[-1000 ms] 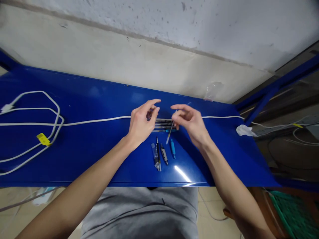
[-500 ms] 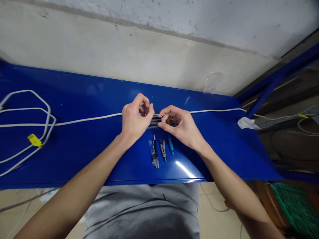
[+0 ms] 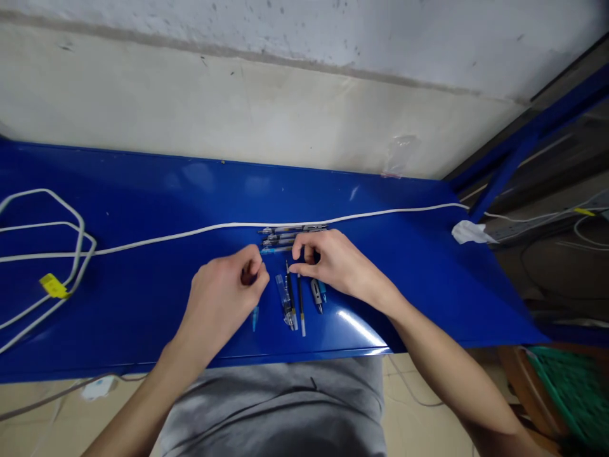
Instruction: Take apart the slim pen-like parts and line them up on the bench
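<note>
Head view, both hands over a blue shelf [image 3: 143,190]. The left hand [image 3: 222,306] is curled closed around a blue pen piece [image 3: 255,318]; only that piece's tip shows, pointing toward 6 o'clock below the fingers. The right hand [image 3: 335,266] has thumb and forefinger pressed together on the far end of a thin refill [image 3: 301,311], which lies flat with its long axis running 12 to 6 o'clock.

The refill sits among loose pen parts: a clear barrel [image 3: 284,297] just beside it at 9 o'clock, and a grey tip [image 3: 316,296] and a blue grip [image 3: 323,291] at 3 o'clock, partly under the right hand. This cluster lies at 3 o'clock from the left hand and at 8 o'clock from the right; the right fingertips are the nearer.

At 12 o'clock from the cluster, a row of pens [image 3: 285,236] lies 9 to 3 o'clock, touching a white cable [image 3: 181,235].
</note>
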